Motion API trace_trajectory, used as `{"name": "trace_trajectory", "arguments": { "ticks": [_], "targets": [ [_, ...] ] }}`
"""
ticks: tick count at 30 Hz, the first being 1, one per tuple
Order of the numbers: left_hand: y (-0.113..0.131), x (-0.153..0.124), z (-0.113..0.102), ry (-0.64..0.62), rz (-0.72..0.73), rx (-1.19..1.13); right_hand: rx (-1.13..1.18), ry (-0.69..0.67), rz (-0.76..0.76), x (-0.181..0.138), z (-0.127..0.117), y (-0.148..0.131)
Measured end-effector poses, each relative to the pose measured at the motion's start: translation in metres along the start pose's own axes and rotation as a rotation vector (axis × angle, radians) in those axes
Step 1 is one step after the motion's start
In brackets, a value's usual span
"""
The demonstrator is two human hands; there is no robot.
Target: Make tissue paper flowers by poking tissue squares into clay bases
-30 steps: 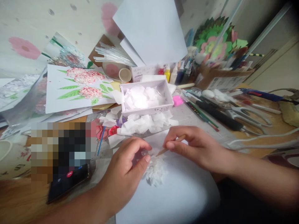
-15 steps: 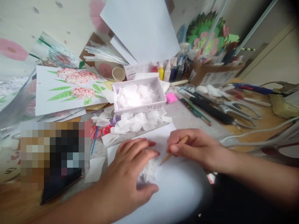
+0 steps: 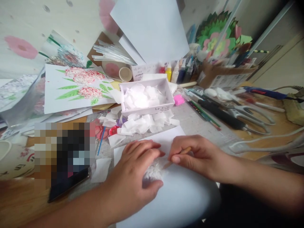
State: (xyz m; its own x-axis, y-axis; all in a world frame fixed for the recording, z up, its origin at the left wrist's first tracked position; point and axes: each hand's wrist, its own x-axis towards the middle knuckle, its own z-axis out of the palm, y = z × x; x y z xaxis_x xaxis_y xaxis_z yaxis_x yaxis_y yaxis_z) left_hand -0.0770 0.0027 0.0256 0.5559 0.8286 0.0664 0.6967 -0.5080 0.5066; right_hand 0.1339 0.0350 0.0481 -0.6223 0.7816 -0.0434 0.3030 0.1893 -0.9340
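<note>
My right hand [image 3: 197,156] grips a thin tan wooden stick [image 3: 186,150] between thumb and fingers. Its lower end points down-left at a clump of small crumpled white paper pieces [image 3: 154,172]. That clump sits on a white sheet of paper [image 3: 175,202]. Over its left side curves my left hand [image 3: 140,171], fingers apart and thumb extended below it, partly covering it. Whether the left fingertips press on the clump I cannot tell. Behind both hands, loose white paper pieces [image 3: 144,123] lie in front of a white box [image 3: 148,109] filled with more of them.
On the left are a dark device [image 3: 68,186], partly pixelated, a cup [image 3: 14,158] and a flower picture [image 3: 54,95]. Paint bottles [image 3: 168,73] stand behind the box. To the right lie brushes [image 3: 205,115], scissors [image 3: 251,114], a glue gun [image 3: 263,91] and a cable [image 3: 268,141].
The camera view has shifted, so the scene appears further right. The stick's tip has moved slightly against the clump's right edge. Both hands stay in nearly the same place around the clump.
</note>
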Motion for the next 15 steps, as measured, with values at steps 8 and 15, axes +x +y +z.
{"name": "trace_trajectory", "arguments": {
  "ticks": [8, 15],
  "targets": [
    [0.0012, 0.0003, 0.0004, 0.008, -0.029, 0.0, -0.004, 0.016, 0.0, -0.0007, 0.003, -0.0018],
    [0.0026, 0.0006, -0.0028, 0.017, -0.052, -0.109, 0.2, 0.147, 0.167, -0.0023, -0.0019, 0.0073]
  ]
}}
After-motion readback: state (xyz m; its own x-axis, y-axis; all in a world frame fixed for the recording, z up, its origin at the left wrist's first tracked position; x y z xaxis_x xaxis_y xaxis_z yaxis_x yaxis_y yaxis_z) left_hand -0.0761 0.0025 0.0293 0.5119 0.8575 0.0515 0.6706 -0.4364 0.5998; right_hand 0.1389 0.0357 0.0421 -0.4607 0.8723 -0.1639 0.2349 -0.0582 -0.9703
